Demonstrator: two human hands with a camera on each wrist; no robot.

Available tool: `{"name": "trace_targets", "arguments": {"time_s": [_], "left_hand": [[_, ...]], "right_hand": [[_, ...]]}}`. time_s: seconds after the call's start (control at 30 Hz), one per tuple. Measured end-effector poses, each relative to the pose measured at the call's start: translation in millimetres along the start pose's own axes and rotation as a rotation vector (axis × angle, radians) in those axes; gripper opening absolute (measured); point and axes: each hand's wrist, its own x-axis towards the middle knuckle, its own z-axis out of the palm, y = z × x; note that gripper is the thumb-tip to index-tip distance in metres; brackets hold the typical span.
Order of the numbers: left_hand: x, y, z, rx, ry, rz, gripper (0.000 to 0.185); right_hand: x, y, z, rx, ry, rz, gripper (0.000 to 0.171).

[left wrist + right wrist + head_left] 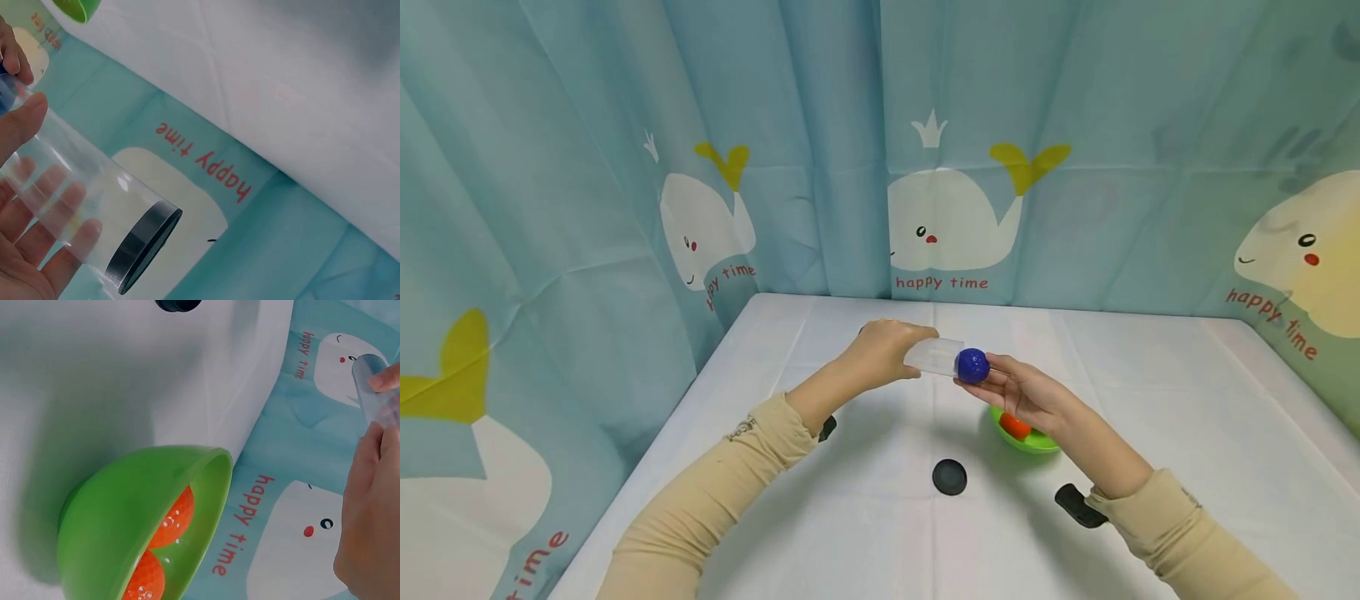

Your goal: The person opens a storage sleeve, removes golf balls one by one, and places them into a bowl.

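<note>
My left hand [898, 357] grips a clear plastic tube [934, 355] and holds it level above the white table [1150, 392]. The tube's far end carries a black cap [147, 247], and my fingers [44, 231] show through its wall. At the tube's open end, my right hand [994, 383] pinches a dark blue glittery ball [973, 365] right against the mouth. Below that hand stands a green bowl [119, 512] holding two orange balls [176, 512]. The right wrist view hides the blue ball behind my right hand [369, 506].
A round black lid [949, 477] lies on the table in front of the bowl [1026, 439]. Blue curtains with white whales [947, 217] close in the table at the back and both sides. Black wrist straps [1078, 505] show at my sleeves.
</note>
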Motion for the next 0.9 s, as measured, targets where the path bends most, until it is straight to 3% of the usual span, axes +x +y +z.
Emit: {"name": "trace_targets", "arguments": {"time_s": [0.33,0.67,0.9], "left_hand": [[-3.0,-1.8,3.1,-0.042,0.023,-0.02,0.052],[-6.4,-4.7,5.7,-0.039,0.027,-0.075,0.058],[-11.8,-5.3,6.4,-0.129,0.032,-0.117,0.061]], "right_hand": [[-0.1,-0.8,-3.4,-0.014,0.019,0.006,0.021],[-3.7,-4.0,-3.9,-0.09,-0.023,-0.012,0.059],[-8.9,-6.5,-10.0,-0.167,-0.021,-0.036,0.075]]}}
